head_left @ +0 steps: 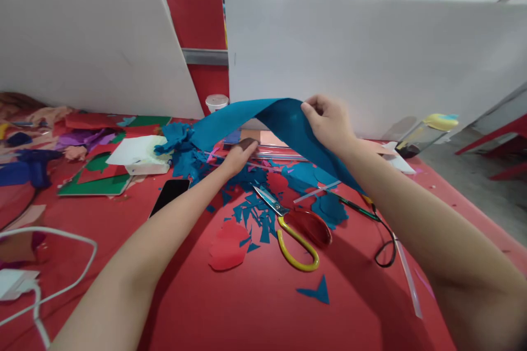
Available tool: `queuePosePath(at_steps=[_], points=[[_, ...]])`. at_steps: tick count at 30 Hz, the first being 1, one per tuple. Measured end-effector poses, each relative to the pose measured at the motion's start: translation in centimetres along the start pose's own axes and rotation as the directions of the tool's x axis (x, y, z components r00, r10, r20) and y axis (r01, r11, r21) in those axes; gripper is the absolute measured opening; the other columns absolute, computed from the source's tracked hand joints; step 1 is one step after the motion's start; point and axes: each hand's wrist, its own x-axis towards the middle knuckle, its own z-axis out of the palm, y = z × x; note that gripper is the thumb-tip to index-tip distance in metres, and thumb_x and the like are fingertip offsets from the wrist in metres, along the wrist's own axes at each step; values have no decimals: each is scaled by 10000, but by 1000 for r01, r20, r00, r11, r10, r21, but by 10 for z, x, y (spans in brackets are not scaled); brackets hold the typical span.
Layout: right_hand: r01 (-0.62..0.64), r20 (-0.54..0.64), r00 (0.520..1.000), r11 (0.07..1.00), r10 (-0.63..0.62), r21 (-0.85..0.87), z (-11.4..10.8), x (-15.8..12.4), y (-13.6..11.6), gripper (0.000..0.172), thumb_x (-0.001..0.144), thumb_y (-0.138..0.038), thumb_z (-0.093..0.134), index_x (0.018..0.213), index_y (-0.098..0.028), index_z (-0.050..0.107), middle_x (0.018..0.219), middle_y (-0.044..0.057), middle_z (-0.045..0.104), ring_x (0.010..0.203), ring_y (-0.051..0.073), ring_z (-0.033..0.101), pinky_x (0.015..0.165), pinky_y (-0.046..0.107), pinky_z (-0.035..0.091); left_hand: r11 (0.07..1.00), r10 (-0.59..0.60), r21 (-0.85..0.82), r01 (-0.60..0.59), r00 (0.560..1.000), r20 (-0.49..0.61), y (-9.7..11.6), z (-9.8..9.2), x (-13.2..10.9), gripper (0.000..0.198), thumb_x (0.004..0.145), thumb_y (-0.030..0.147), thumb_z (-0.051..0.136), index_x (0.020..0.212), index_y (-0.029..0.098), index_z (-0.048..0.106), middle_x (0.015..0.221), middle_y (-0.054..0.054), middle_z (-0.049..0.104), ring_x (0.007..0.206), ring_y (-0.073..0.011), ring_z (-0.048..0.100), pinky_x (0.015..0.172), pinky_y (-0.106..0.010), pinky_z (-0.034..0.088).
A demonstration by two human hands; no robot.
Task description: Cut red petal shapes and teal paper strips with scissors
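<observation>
My right hand [327, 123] is closed in a pinch on a long strip of blue felt-like sheet [242, 115]. The strip arches leftward to a crumpled blue pile [181, 145] and hangs down on the right behind my forearm. Under the arch, my left hand [239, 158] reaches forward with its fingers stretched out, near flat sheets and clear sticks [280, 154]; its fingertips are partly in shadow. Scissors [280, 208] with a yellow handle loop lie below, among small blue scraps [263, 225]. A red cut piece [228, 244] lies to their left.
White boards [370, 60] stand along the far edge. A dark phone [171, 194] lies by my left forearm. Farther left are coloured sheets [96, 184], a blue glue gun [37, 167] and a white cable [88, 241]. At right are a clear yellow-lidded container [428, 134] and thin tool [358, 208].
</observation>
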Motion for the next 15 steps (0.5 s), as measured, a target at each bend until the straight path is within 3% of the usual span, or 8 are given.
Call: queuePosePath(at_steps=[2, 4, 6, 7, 9, 11, 13, 15], points=[[53, 46, 997, 998, -54, 22, 2, -10, -6, 158, 791, -255, 444, 728, -185, 570, 654, 35, 597, 625, 165, 557, 592, 274, 413, 976, 21, -218, -28, 999, -34, 17, 0, 2, 541, 845, 495, 107, 1073, 171, 475, 1046, -91, 591, 908, -181, 580, 752, -323, 438], [134, 123, 983, 991, -135, 20, 3, -22, -14, 158, 788, -251, 451, 765, -182, 591, 639, 28, 598, 608, 158, 553, 593, 268, 411, 668, -35, -744, -9, 998, -44, 34, -2, 2, 538, 776, 613, 247, 982, 189, 505, 1011, -79, 597, 975, -221, 548, 785, -369, 433], [251, 224, 941, 967, -253, 35, 5, -32, -22, 157, 786, -253, 460, 774, -190, 604, 645, 25, 610, 615, 158, 558, 610, 268, 411, 395, -81, -918, 39, 997, 7, 49, -6, 0, 462, 722, 606, 394, 876, 192, 531, 908, -53, 618, 959, -225, 551, 802, -376, 428], [315, 283, 904, 947, -320, 63, 6, -36, -25, 163, 789, -264, 464, 780, -191, 609, 657, 29, 619, 628, 161, 564, 625, 272, 414, 326, -107, -943, 63, 994, 30, 55, -9, -2, 425, 715, 578, 425, 849, 190, 534, 872, -46, 622, 939, -221, 559, 800, -372, 433], [402, 368, 827, 905, -425, 141, 7, -41, -29, 187, 802, -297, 458, 808, -189, 611, 706, 45, 635, 672, 172, 577, 660, 285, 424, 285, -138, -954, 93, 989, 55, 62, -13, -4, 361, 722, 502, 429, 843, 181, 538, 841, -44, 630, 913, -220, 573, 790, -367, 442], [409, 372, 812, 893, -451, 189, 9, -43, -27, 210, 813, -322, 445, 864, -188, 600, 826, 71, 641, 787, 194, 582, 738, 314, 431, 311, -144, -942, 125, 986, 83, 64, -19, -6, 340, 716, 430, 388, 862, 165, 543, 839, -50, 640, 905, -234, 581, 781, -384, 450], [319, 292, 886, 931, -360, 180, 13, -42, -19, 228, 804, -325, 455, 943, -186, 571, 989, 100, 603, 956, 225, 538, 841, 362, 404, 350, -170, -920, 179, 977, 125, 59, -25, -8, 364, 685, 383, 341, 870, 146, 547, 832, -57, 648, 896, -255, 587, 770, -415, 457], [112, 208, 966, 974, -153, 197, 18, -41, -6, 327, 771, -337, 501, 1054, -175, 513, 1139, 127, 526, 1083, 257, 462, 891, 414, 379, 382, -226, -896, 225, 963, 146, 52, -32, -9, 387, 650, 364, 312, 863, 139, 543, 812, -58, 653, 877, -267, 595, 756, -438, 464]])
